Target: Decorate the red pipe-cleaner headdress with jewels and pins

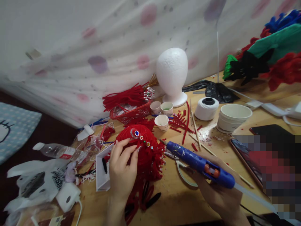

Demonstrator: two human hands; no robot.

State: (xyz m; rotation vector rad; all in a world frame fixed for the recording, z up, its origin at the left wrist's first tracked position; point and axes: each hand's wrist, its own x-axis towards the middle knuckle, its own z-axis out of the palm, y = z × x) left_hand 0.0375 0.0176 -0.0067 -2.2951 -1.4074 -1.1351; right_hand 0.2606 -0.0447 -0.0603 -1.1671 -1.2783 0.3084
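A red fuzzy headpiece (141, 163) stands on the table, trimmed with a row of jewelled studs (137, 133) in blue, gold and green. My left hand (124, 166) lies against its front left side, thumb and fingertips drawn together near the studs; anything pinched there is too small to name. In my right hand (218, 188) is a blue hot glue gun (188, 153), a clear glue stick (255, 197) trailing from its back. The gun's nozzle points left, close to the headpiece's right edge and apart from my left fingers. Scissors (184, 175) lie partly hidden under the gun.
Behind are a white foam head (172, 72), a red basket (129, 114) of red stems and small paper cups (161, 122). On the right stand a thread spool (207, 110), a larger cup (232, 119) and a phone (244, 160). Left: a plastic bottle (56, 151) and plastic bag (39, 179).
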